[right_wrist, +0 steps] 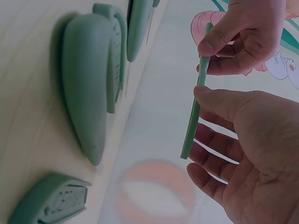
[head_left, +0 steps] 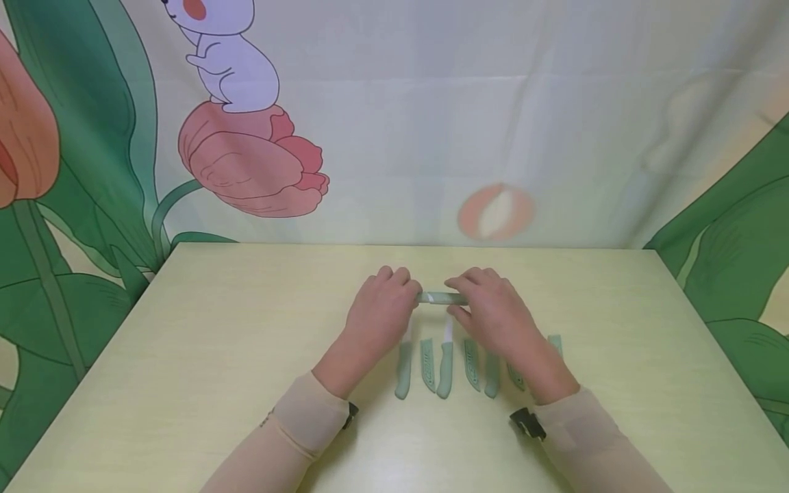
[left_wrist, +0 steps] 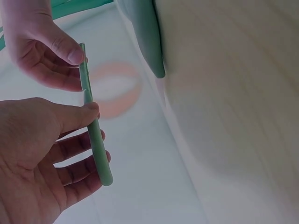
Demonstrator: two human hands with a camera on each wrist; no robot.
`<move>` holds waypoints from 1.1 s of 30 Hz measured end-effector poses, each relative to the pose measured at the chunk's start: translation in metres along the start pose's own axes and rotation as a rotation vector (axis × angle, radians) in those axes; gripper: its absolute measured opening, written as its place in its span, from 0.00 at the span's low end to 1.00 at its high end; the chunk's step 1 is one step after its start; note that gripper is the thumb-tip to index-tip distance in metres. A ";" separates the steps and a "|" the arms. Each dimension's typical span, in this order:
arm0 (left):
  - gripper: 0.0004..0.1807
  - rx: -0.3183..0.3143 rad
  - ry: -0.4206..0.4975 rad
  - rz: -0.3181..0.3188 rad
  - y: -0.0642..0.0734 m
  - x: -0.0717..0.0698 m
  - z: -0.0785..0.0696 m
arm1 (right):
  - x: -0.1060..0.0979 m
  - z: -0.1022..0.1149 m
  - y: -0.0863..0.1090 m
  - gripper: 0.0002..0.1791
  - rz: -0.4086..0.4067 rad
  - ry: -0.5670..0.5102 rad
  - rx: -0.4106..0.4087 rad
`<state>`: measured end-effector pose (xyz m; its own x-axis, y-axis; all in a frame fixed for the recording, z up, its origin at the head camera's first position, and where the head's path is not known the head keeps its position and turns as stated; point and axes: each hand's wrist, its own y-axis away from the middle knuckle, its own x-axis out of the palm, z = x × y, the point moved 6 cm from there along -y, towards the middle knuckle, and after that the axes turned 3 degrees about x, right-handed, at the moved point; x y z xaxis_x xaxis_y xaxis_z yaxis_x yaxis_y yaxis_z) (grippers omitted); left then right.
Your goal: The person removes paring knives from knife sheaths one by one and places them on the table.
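My left hand (head_left: 382,308) pinches the green handle (left_wrist: 97,147) of a small knife between thumb and fingers, above the table. My right hand (head_left: 493,311) holds a green knife sheath (right_wrist: 191,128) at the other end, thumb on one side and fingers on the other. Handle and sheath lie in one line, sideways between the hands, with a thin pale strip of blade at the joint in the head view. The rest of that blade is hidden inside the sheath. Below the hands lies another knife (head_left: 444,370) with a green handle and white blade, beside a loose sheath (head_left: 428,366).
In the same row on the light wooden table (head_left: 246,376) are a knife (head_left: 403,370) at left, a sheath (head_left: 471,366) and a knife (head_left: 491,376) toward the right. My right forearm partly covers a further sheath (head_left: 515,376). A printed curtain (head_left: 401,137) hangs behind the table.
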<state>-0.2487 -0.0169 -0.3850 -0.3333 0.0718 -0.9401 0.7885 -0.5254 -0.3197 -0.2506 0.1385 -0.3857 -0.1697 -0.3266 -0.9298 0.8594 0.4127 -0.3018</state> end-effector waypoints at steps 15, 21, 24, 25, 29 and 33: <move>0.06 0.046 0.012 -0.021 0.003 -0.005 -0.010 | 0.001 0.011 0.002 0.14 -0.021 0.030 -0.051; 0.05 0.046 0.019 -0.038 0.004 -0.006 -0.011 | 0.001 0.011 0.002 0.13 -0.041 0.021 -0.067; 0.05 0.045 0.018 -0.043 0.004 -0.006 -0.011 | 0.001 0.011 0.002 0.12 -0.032 0.017 -0.060; 0.05 0.044 0.018 -0.043 0.004 -0.007 -0.011 | 0.002 0.011 0.002 0.12 -0.029 0.017 -0.057; 0.05 0.040 0.017 -0.030 0.004 -0.006 -0.011 | 0.002 0.011 0.002 0.12 -0.020 0.019 -0.051; 0.04 0.037 0.014 -0.016 0.004 -0.005 -0.011 | 0.000 0.011 0.003 0.12 -0.026 0.022 -0.057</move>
<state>-0.2383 -0.0098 -0.3827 -0.3385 0.0926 -0.9364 0.7633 -0.5550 -0.3308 -0.2426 0.1300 -0.3845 -0.2023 -0.3194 -0.9258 0.8260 0.4522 -0.3365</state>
